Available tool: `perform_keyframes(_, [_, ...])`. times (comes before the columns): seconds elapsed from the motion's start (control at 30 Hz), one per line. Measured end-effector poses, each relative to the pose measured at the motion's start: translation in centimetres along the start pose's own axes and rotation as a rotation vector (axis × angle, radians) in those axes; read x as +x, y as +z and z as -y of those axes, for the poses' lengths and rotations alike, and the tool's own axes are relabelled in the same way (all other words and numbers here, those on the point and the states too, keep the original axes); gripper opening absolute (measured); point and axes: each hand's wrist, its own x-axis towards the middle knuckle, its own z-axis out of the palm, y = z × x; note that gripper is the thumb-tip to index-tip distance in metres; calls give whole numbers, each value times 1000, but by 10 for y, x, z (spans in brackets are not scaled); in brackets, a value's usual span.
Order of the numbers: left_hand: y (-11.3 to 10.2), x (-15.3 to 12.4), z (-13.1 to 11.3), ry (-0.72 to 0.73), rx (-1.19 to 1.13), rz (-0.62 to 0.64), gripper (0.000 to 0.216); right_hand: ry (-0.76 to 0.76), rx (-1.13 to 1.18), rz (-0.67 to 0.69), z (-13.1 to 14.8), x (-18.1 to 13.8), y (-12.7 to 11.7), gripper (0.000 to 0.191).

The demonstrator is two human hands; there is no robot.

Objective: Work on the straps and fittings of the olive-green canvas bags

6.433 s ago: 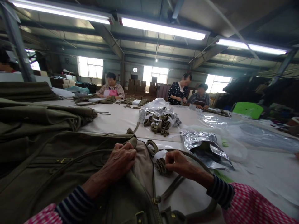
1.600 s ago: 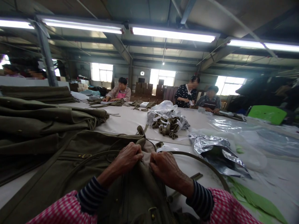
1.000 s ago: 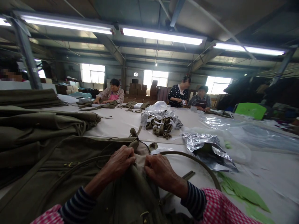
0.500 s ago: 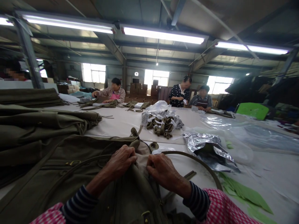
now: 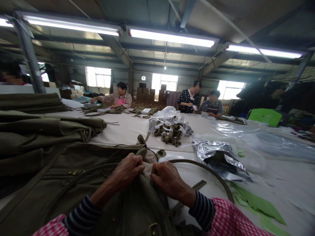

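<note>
In front of me lies an olive canvas bag (image 5: 56, 170) with brass-coloured buckles and a pale lining at its opening. My left hand (image 5: 130, 167) is closed on the bag's top edge. Close to its right, my right hand (image 5: 168, 178) pinches at the other side of the opening; its fingertips are partly hidden. The knuckles of both hands face up, with a small gap of lining between them. A long olive strap (image 5: 216, 173) curves over the table to the right of my right hand, and a rolled strap (image 5: 161, 153) sits just beyond the opening.
More olive bags (image 5: 44, 131) are stacked at left. Ahead, a clear plastic bag (image 5: 157, 121) holds several rolled straps. A silver foil bag (image 5: 216, 150), green sheets (image 5: 263, 203) and plastic film (image 5: 278, 144) lie at right. Several co-workers are across the table, including one in a pink apron (image 5: 121, 101).
My right hand has shifted slightly left, closer to my left hand, which stays on the bag's edge. The co-worker in the pink apron has stretched an arm further left.
</note>
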Motion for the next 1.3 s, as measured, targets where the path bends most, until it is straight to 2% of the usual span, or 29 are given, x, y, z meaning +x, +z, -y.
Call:
perform_keyframes(0.67, [8,-1,1,10,93,-66,17,-41,173,6,0,-3,-8,7])
perform_keyframes(0.87, [6,3,7,3,51,-26,19,-37,186,14,4,2,-6,9])
perform_keyframes(1.1, [1,3,3,-28,21,2,18,10,352,42,-11,-2,-15,7])
perform_keyframes(1.3, [-1,1,0,-26,26,11,18,0,323,28,-8,-1,-13,7])
